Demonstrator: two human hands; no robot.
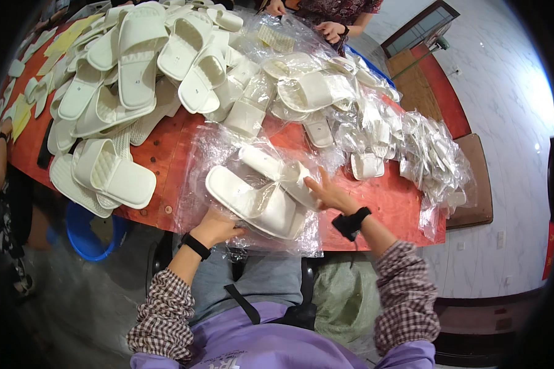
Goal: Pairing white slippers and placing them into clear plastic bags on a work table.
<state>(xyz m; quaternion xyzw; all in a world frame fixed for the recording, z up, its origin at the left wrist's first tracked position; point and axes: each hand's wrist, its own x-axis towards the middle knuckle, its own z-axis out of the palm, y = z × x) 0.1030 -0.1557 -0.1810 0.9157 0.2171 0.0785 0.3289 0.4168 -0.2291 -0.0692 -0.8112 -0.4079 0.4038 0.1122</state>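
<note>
Two cream-white, broad-strapped moulded slippers are lying side by side in front of me in the head view, near my edge of the red-painted wooden table (pixel 394 215). Crinkled, clear plastic film (pixel 194 184) is spreading around them and is hanging past that edge. My left hand (pixel 215 227) is touching the long side of the nearer slipper (pixel 255 200), thumb pointing along it; the other fingers are mostly hiding, so I honestly cannot tell whether they are gripping. My right hand (pixel 327 194) is meeting the strap of the farther slipper (pixel 283 169), its thumb and forefinger standing apart rather than closing. Black bands are circling both my wrists.

To the left, another cream-white pair (pixel 126 181) is sitting just beside a tall heap of loose, cream-white slippers (pixel 138 86). On the right, a shiny pile of slippers in clear bags (pixel 431 147) is reaching the table's far end. Below the left edge, a round, blue plastic tub (pixel 108 251) is standing on the floor. Across the table, a co-worker's hands (pixel 331 31) are showing behind clear plastic.
</note>
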